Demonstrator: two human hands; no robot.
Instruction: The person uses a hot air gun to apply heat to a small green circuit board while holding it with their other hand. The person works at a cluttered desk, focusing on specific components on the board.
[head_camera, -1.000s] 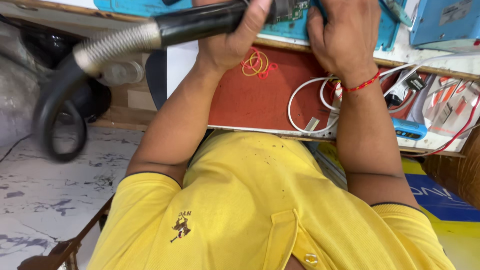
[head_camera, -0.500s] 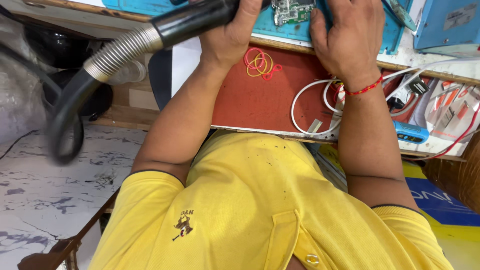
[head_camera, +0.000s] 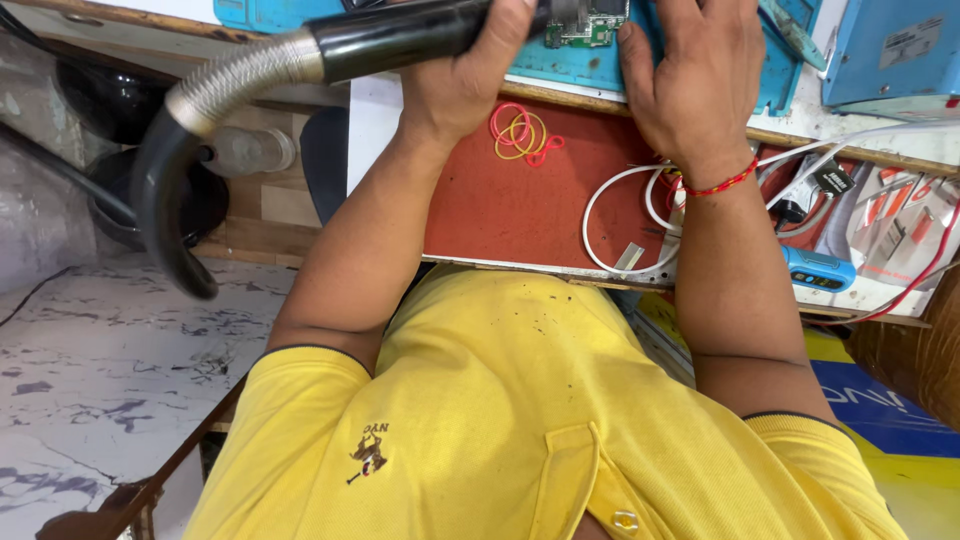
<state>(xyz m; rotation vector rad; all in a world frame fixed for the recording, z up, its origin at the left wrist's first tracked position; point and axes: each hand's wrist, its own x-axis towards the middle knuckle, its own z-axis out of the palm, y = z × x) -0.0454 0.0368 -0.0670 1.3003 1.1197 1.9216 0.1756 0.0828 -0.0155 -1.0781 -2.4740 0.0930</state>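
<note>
Workbench (head_camera: 520, 215): left hand (head_camera: 470, 70) grips black nozzle (head_camera: 400, 40); right hand (head_camera: 690, 80) flat.

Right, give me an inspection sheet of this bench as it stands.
Surface: red mat on a wooden bench, with a blue work mat at its far edge.
Job's things: green circuit board on the blue work mat; black nozzle with a ribbed hose aimed toward it.
Clutter: rubber bands in red and yellow, a blue pen-like tool, packets.
Grippers: left hand wraps the black nozzle; right hand lies flat on the blue work mat beside the green circuit board, fingers spread.
Cables: white cable looped on the red mat; thin red wire at the right.
Surroundings: blue box, marbled floor.
</note>
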